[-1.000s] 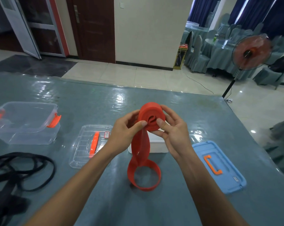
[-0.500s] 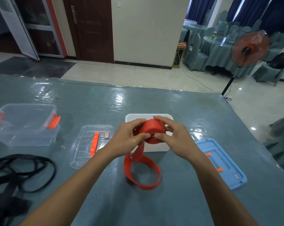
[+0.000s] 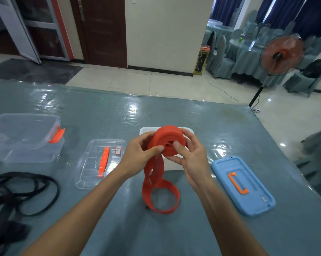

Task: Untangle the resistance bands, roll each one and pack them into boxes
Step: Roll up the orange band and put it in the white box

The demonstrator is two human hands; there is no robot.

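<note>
A red resistance band (image 3: 168, 137) is partly wound into a thick roll, held above the table's middle. My left hand (image 3: 141, 154) pinches the roll's left side with thumb and fingers. On the right side, my right hand (image 3: 191, 156) grips the roll, its thumb pressed on the roll's face. The band's loose tail hangs down and ends in a loop (image 3: 161, 198) resting on the table. A white box (image 3: 174, 166) stands just behind the roll, mostly hidden by my hands. A tangle of black bands (image 3: 17, 193) lies at the left edge.
A clear box (image 3: 25, 137) with orange latches stands at the far left. Its clear lid (image 3: 100, 161) with an orange handle lies left of my hands. A blue lid (image 3: 242, 183) with an orange handle lies at the right, near the table's right edge.
Both hands have turned the roll, taking up more band, so the loose tail is shorter. The roll dropped toward the white box, then tilted its face back toward me.
</note>
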